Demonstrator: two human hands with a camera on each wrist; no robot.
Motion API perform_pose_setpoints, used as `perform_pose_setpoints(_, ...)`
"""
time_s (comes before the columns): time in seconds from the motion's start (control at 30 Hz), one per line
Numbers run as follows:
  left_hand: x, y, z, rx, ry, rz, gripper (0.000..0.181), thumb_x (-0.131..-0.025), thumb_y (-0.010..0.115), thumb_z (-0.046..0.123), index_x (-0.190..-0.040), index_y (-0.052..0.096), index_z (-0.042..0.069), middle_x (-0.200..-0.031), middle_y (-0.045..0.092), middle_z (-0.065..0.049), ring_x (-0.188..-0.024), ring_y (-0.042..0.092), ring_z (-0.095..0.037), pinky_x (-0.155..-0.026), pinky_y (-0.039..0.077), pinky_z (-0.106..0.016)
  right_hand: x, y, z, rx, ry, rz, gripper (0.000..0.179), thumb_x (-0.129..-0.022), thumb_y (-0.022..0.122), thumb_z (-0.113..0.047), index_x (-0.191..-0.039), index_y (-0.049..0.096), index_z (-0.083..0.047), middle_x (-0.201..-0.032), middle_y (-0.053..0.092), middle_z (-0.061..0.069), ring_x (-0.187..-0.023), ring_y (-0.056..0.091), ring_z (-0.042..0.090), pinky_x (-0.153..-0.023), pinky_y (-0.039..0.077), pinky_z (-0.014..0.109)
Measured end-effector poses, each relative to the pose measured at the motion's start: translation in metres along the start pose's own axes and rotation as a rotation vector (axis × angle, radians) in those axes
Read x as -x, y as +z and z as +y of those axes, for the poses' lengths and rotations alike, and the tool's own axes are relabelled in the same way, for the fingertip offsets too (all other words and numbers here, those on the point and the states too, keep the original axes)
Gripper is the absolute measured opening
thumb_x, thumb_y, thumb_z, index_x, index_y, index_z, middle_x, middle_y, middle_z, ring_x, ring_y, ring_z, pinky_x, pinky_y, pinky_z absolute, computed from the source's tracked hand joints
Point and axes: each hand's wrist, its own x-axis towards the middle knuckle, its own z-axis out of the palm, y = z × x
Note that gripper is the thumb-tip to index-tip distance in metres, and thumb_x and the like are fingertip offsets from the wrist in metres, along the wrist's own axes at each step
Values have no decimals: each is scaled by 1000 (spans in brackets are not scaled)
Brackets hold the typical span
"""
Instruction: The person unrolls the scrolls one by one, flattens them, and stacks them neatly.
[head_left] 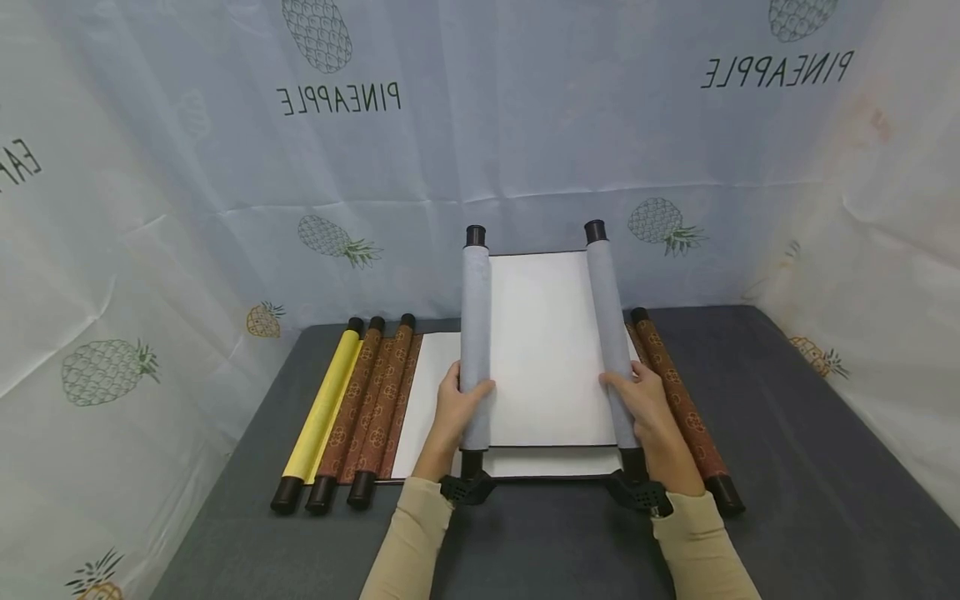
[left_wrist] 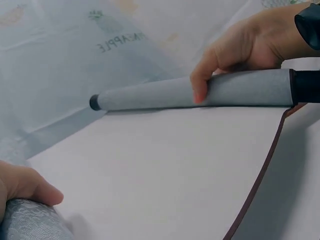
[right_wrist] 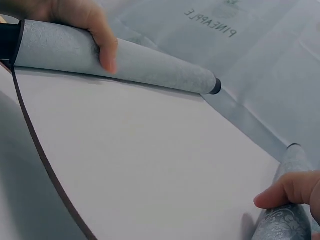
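A grey-blue hanging scroll, partly unrolled, is held above the table with its white sheet between two rolled ends. My left hand grips the left roll, thumb over its front. On the other side my right hand grips the right roll in the same way. Dark knobs stick out at both ends of each roll. In the left wrist view the sheet sags a little between the rolls. Both thumbs show in the right wrist view, with the sheet's dark edge.
Beneath lies a brown patterned scroll, opened to white paper, its right roll near the right arm. Another brown roll and a yellow scroll lie at the left. A pineapple-print curtain hangs behind the dark table.
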Motion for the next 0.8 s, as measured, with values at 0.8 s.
perform_pose_setpoints(0.8, -3, -9, 3, 39, 27, -3, 68, -87, 54, 2, -147, 24, -7, -145, 37, -31, -134, 39, -48, -108, 31, -64, 2, -10, -5, 1, -46, -121, 65, -98, 51, -21, -150, 23, 6, -146, 37, 33, -117, 51, 33, -84, 44, 34)
